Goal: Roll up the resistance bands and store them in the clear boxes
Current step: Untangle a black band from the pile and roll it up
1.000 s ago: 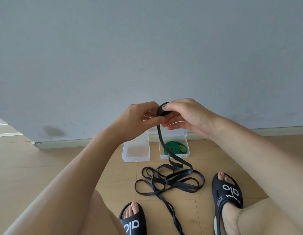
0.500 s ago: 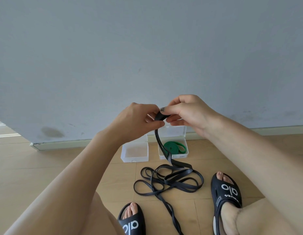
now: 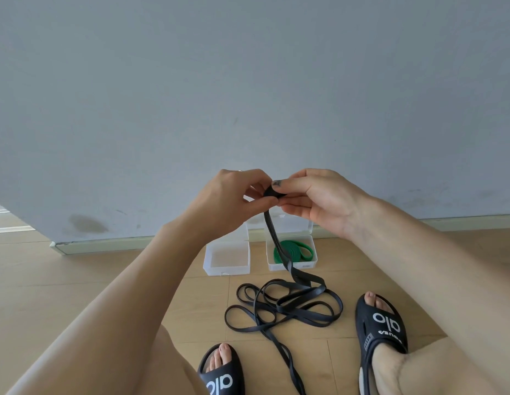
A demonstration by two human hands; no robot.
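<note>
1. Progress stood at roughly the halfway mark, by my judgement: a green band (image 3: pixel 293 251) already lay coiled inside the right-hand clear box (image 3: pixel 291 266), while the left-hand clear box (image 3: pixel 227 269) held nothing visible.
2. Both hands met around the black band (image 3: pixel 279 305): the left hand (image 3: pixel 234 196) and the right hand (image 3: pixel 313 196) each pinched a small tight roll at its end, fingers curled close around it.
3. Only a few turns looked wound; one strip hung straight down from the pinch, and most of the band lay below it in loose, overlapping loops on the wood floor (image 3: pixel 77 280), between two black slippers (image 3: pixel 380 323).
4. The band looked flat, matte and rubbery, limp enough to twist; the boxes were rigid and see-through, lids standing open behind them.
5. Left to do, as I judge: finish rolling, then fill the spare box.
</note>
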